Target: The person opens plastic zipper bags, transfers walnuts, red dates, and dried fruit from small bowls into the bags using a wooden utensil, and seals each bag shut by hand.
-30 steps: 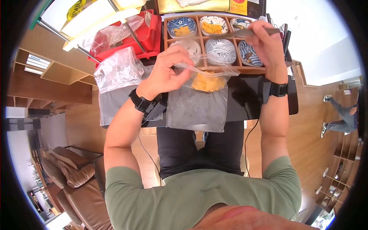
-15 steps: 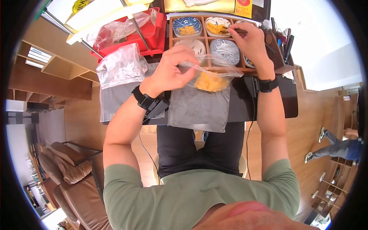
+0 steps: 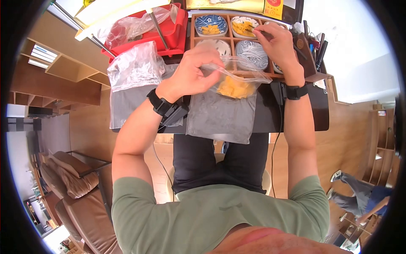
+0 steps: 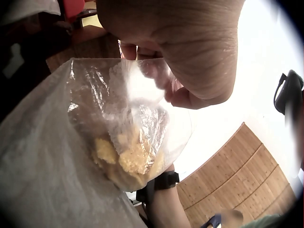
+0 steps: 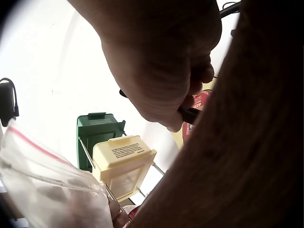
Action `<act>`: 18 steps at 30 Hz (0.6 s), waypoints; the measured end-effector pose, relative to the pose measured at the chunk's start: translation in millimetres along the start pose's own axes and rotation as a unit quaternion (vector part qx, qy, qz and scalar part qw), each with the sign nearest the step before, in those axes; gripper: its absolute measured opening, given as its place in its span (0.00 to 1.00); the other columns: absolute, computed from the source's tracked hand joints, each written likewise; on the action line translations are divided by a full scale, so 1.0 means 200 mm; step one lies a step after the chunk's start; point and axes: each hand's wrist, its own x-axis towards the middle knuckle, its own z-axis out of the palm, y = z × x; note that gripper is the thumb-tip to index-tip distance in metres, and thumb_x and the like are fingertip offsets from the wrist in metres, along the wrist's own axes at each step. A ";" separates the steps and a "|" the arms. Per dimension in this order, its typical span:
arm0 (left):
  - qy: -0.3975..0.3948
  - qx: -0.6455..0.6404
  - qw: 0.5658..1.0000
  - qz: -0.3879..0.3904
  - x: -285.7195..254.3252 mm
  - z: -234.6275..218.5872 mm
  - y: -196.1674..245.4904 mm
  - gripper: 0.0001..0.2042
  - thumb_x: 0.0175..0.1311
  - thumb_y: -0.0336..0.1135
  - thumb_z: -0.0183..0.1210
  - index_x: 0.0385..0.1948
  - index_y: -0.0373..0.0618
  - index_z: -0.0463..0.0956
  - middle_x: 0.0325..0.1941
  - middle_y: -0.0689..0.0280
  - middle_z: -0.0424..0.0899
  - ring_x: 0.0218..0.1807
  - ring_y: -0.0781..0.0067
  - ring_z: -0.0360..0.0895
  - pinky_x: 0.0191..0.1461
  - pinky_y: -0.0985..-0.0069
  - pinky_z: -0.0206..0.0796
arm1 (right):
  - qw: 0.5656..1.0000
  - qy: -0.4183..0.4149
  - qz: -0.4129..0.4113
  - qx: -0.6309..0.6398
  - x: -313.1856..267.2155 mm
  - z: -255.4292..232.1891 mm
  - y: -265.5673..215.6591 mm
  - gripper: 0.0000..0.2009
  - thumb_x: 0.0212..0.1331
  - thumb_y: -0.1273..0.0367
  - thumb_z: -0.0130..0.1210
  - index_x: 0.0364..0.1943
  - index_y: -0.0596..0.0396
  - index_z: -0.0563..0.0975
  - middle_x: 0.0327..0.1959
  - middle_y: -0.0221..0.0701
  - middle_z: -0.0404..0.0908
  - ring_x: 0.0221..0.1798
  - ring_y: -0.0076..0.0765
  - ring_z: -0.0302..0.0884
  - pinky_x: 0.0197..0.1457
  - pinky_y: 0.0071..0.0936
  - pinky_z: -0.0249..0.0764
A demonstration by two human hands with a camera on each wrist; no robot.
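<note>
My left hand (image 3: 192, 76) pinches the mouth of a clear zip bag (image 3: 222, 120), which hangs over the front of the dark table. Yellow chunks (image 3: 237, 89) lie inside, also visible through the plastic in the left wrist view. My right hand (image 3: 279, 48) reaches over the wooden tray and grips a dark slim tool (image 5: 190, 114) that looks like tweezers. Its tip is at the yellow pieces (image 3: 241, 28) in a white patterned bowl (image 3: 254, 21) of the back row. The hand covers most of the tool and part of the tray's right side.
The divided tray (image 3: 193, 34) also holds a blue flowered bowl (image 3: 205, 20) with yellow pieces and a wave-patterned bowl (image 3: 251, 55). To the left are a red basket (image 3: 179, 31) and another clear bag (image 3: 135, 67). A wooden pen holder (image 3: 304, 51) stands right. Another person (image 3: 359, 197) is farther right.
My right hand has swung left from the tray's right side to the white bowl, bringing the tool tip to the yellow pieces. My left hand still holds the bag, nearly unmoved.
</note>
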 end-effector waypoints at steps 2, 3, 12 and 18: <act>0.001 -0.002 1.000 -0.003 0.00 0.00 0.00 0.07 0.55 0.20 0.65 0.34 0.42 0.82 0.39 0.63 0.80 0.42 0.68 0.79 0.47 0.75 0.70 | 1.000 -0.004 0.002 -0.005 0.00 0.01 0.02 0.07 0.62 0.70 0.67 0.42 0.55 0.86 0.34 0.38 0.87 0.31 0.36 0.83 0.36 0.28 0.77; 0.001 -0.004 1.000 -0.005 0.00 0.00 0.00 0.07 0.55 0.20 0.65 0.34 0.42 0.82 0.40 0.63 0.80 0.42 0.68 0.79 0.48 0.75 0.70 | 1.000 0.009 -0.007 0.003 0.00 0.02 0.03 0.07 0.62 0.70 0.67 0.43 0.55 0.86 0.35 0.39 0.88 0.32 0.37 0.85 0.36 0.28 0.78; 0.001 0.001 1.000 -0.015 0.00 0.00 0.01 0.07 0.55 0.21 0.66 0.34 0.42 0.83 0.40 0.63 0.80 0.43 0.68 0.79 0.49 0.75 0.71 | 0.998 0.046 0.026 0.022 0.00 0.02 0.05 0.08 0.63 0.69 0.67 0.44 0.53 0.87 0.31 0.40 0.89 0.30 0.38 0.89 0.34 0.29 0.79; -0.005 0.004 1.000 -0.022 0.00 0.00 0.01 0.07 0.55 0.21 0.66 0.34 0.43 0.83 0.40 0.63 0.81 0.43 0.67 0.79 0.49 0.74 0.71 | 0.998 0.040 0.030 0.025 0.00 -0.01 0.02 0.07 0.63 0.70 0.67 0.43 0.54 0.87 0.30 0.38 0.89 0.29 0.38 0.88 0.34 0.28 0.80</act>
